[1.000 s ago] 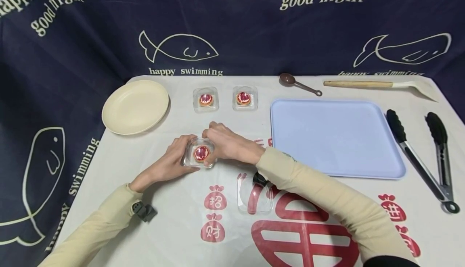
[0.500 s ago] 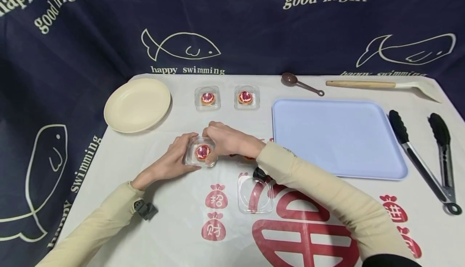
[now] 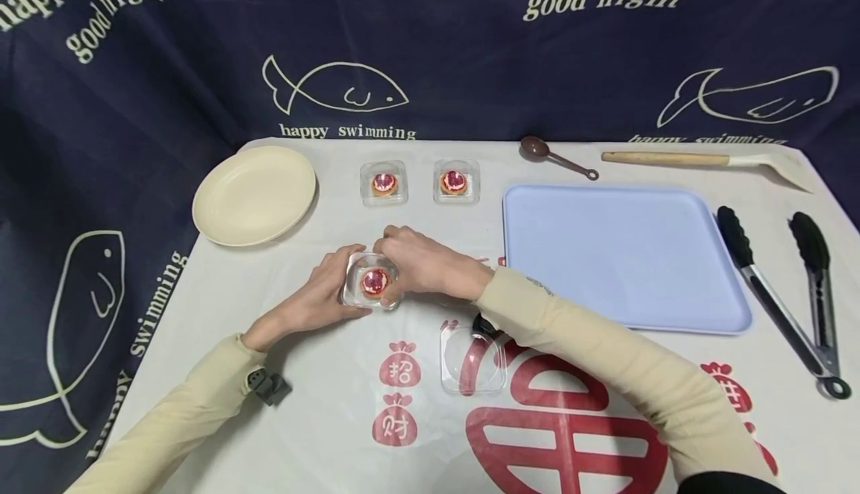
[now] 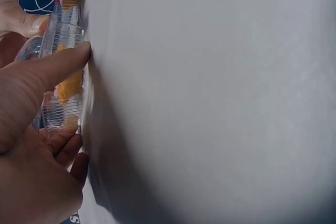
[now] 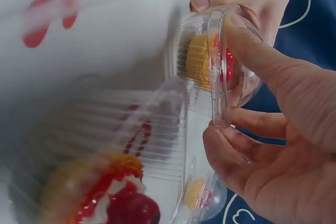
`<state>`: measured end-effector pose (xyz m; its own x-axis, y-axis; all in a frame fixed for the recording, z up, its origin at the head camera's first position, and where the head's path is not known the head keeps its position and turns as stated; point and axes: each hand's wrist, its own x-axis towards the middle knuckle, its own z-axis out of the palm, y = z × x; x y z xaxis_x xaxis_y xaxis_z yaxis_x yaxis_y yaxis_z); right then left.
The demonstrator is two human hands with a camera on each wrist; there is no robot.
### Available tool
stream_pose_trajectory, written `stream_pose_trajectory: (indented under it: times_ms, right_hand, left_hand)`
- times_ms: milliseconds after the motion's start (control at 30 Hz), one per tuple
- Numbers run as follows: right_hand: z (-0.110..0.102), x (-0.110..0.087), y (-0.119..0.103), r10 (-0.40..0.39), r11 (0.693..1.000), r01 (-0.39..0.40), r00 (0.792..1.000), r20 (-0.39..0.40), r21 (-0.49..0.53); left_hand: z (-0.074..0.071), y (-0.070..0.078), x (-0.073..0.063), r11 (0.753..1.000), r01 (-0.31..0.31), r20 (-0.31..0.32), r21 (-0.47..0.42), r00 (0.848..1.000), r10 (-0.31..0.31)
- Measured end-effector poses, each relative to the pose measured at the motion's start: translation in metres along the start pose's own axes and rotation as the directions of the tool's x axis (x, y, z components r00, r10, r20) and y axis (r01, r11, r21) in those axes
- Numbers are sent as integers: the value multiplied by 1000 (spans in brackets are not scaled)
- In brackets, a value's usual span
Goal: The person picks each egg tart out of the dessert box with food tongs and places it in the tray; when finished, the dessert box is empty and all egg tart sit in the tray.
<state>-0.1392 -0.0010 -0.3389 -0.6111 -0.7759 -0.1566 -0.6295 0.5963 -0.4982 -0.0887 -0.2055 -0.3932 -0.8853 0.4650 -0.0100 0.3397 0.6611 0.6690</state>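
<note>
A clear plastic box (image 3: pixel 356 292) with a ribbed base stands on the table between my hands, a red-topped fruit tart (image 3: pixel 374 282) inside. My left hand (image 3: pixel 322 292) holds the base from the left, thumb (image 4: pixel 63 65) along the near side and fingers round the far side. From the right, my right hand (image 3: pixel 423 263) pinches the domed clear lid (image 5: pixel 217 72) by its rim, thumb on one edge and fingers on the opposite one. The lid sits over the tart; whether it is fully pressed down I cannot tell.
Another tart (image 5: pixel 118 192) in a ribbed base lies under my right wrist. Nearby is a loose clear lid (image 3: pixel 473 360). Two boxed tarts (image 3: pixel 384 183) stand behind. Around them are a cream plate (image 3: pixel 251 195), blue tray (image 3: pixel 625 255), brown spoon (image 3: pixel 535 148), spatula (image 3: pixel 665 158) and tongs (image 3: pixel 782 315).
Both hands stay on the same box with hardly any movement. The tart glimpsed under my right wrist half a second ago is now hidden in the head view.
</note>
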Motion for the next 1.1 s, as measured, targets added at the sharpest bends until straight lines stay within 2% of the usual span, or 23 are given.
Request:
stream_pose_trajectory:
  times_ms: [267,433,600,733,800,833,900,1000,1067,1100]
  right_hand:
    - [1,-6,-2,-8,1000,8,1000,-29,-5]
    - [-3,-9,-2,-16,999,18,999,-46,28]
    - [-5,-14,2,-35,982,46,997,-63,185]
    - [-7,-16,7,5,938,18,998,-63,348]
    - [-9,-17,9,44,889,-28,999,-24,457]
    - [-10,-17,9,68,853,-65,998,12,517]
    - [-12,-18,10,102,747,-152,988,115,648]
    - [-13,-19,9,96,550,-286,955,281,784]
    - [-12,-20,9,75,457,-348,932,354,818]
    - [-12,-21,9,64,424,-369,923,379,827]
  left_hand:
    - [-8,6,-4,998,16,54,-68,998,-13]
    - [-17,13,-7,996,-50,16,-71,999,51]
    - [-22,17,-7,993,-116,-25,-24,993,116]
    - [-23,18,-8,987,-161,-75,8,984,161]
    - [-23,19,-8,980,-197,-118,28,973,199]
    - [-23,19,-8,975,-217,-144,42,965,221]
    - [-22,20,-7,962,-260,-194,78,943,270]
    - [-22,24,-6,941,-303,-243,151,911,333]
    - [-22,26,-6,929,-317,-254,190,898,358]
    - [-22,27,-6,926,-320,-255,202,895,365]
